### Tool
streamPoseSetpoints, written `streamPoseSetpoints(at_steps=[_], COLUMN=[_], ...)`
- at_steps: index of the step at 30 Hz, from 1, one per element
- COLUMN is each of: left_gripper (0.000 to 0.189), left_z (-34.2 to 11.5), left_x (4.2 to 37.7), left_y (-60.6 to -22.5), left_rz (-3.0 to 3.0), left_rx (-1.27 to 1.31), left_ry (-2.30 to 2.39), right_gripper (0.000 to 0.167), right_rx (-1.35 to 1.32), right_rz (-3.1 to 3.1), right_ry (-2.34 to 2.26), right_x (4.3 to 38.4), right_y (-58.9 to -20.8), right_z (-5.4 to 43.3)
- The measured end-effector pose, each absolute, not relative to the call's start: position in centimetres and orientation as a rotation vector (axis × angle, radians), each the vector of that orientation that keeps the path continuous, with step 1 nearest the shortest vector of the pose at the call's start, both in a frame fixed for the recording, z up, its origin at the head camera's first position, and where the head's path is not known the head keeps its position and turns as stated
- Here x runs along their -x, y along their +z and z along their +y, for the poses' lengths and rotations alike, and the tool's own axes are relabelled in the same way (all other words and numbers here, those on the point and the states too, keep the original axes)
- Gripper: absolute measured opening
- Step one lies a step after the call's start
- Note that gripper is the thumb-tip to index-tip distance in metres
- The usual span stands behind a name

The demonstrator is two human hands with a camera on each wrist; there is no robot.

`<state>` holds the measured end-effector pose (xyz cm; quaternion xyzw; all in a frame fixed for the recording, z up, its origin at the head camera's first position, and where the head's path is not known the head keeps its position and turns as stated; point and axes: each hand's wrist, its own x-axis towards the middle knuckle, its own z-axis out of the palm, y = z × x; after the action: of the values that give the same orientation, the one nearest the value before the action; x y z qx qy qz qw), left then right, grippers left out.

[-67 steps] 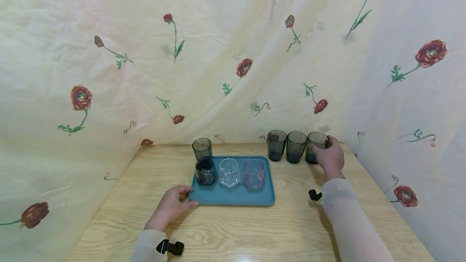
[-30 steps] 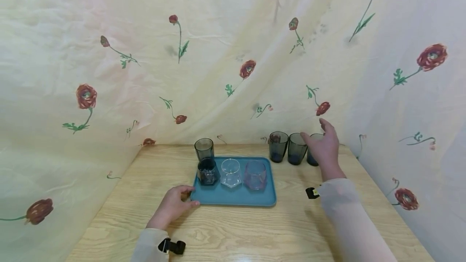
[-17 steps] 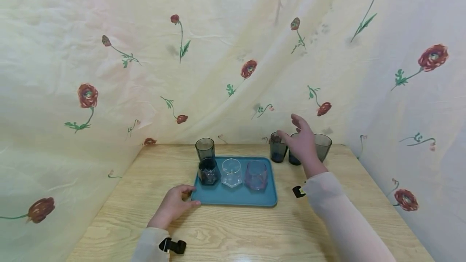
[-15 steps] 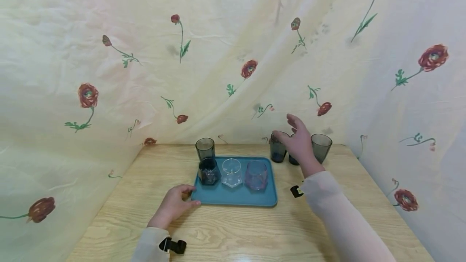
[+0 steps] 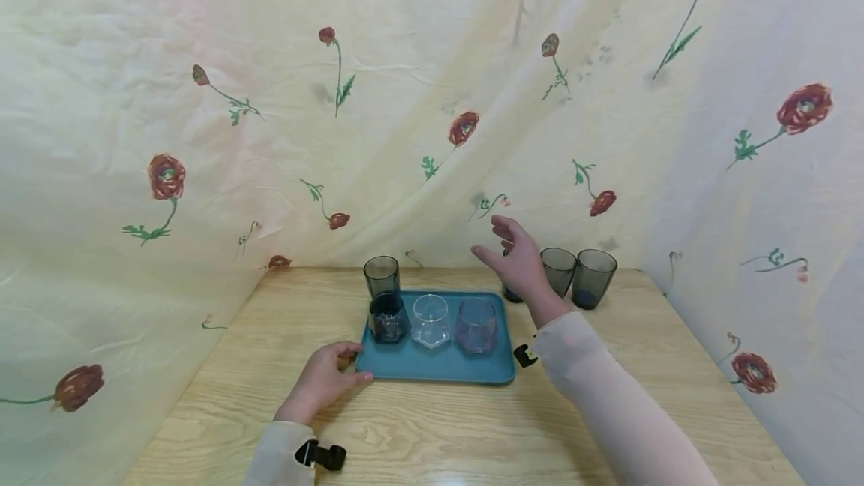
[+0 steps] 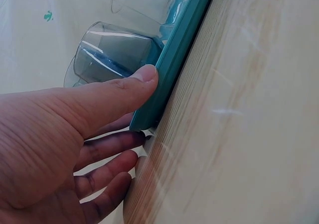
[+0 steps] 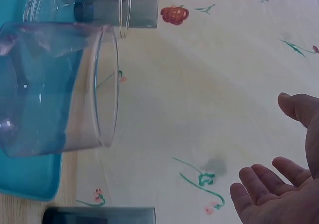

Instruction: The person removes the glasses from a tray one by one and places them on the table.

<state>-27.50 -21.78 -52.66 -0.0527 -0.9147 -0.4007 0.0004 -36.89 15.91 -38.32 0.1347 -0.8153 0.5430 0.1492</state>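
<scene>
My left hand (image 5: 322,382) holds the near left corner of a blue tray (image 5: 439,372); its thumb lies against the rim in the left wrist view. On the tray stand a dark glass (image 5: 388,321), a clear glass (image 5: 430,327) and a pinkish glass (image 5: 475,330), in a row. My right hand (image 5: 521,265) hovers with spread fingers above and behind the tray's far right corner, holding nothing. It hides most of one grey tumbler (image 5: 512,295). To its right are a second grey tumbler (image 5: 559,267), partly covered, and a third grey tumbler (image 5: 594,280).
Another grey tumbler (image 5: 382,276) stands behind the tray's far left corner, partly hidden by the dark glass. A flowered cloth (image 5: 405,133) hangs behind the wooden table (image 5: 418,433) and along its sides.
My right hand has let go of the rightmost grey tumbler, risen, and moved left past the other tumblers toward the tray. My left hand stays at the tray corner.
</scene>
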Motion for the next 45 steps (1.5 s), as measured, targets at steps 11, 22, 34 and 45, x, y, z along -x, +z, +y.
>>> streamPoseSetpoints(at_steps=[11,22,34,45], left_gripper=[0.056,0.057,0.055,0.054], left_z=[-22.1,-22.2,-22.3,-22.4], left_x=[27.4,27.6,27.8,28.1], left_y=[-52.7,-52.5,-52.2,-52.5], left_rz=[-2.875,-2.881,-2.89,-2.875], left_rx=[0.14,0.154,0.177,0.232], left_ry=[-1.261,-1.255,-1.25,-1.263], right_gripper=[0.072,0.079,0.082,0.084], right_rx=[-0.428,-0.454,-0.529,-0.449], right_rz=[-2.375,-2.516,-2.627,-2.757], right_ry=[1.638,1.655,1.663,1.623], right_x=[38.1,38.9,39.1,39.6], right_y=[-39.0,-39.3,-39.2,-40.6], right_z=[12.5,8.7,3.4,0.4])
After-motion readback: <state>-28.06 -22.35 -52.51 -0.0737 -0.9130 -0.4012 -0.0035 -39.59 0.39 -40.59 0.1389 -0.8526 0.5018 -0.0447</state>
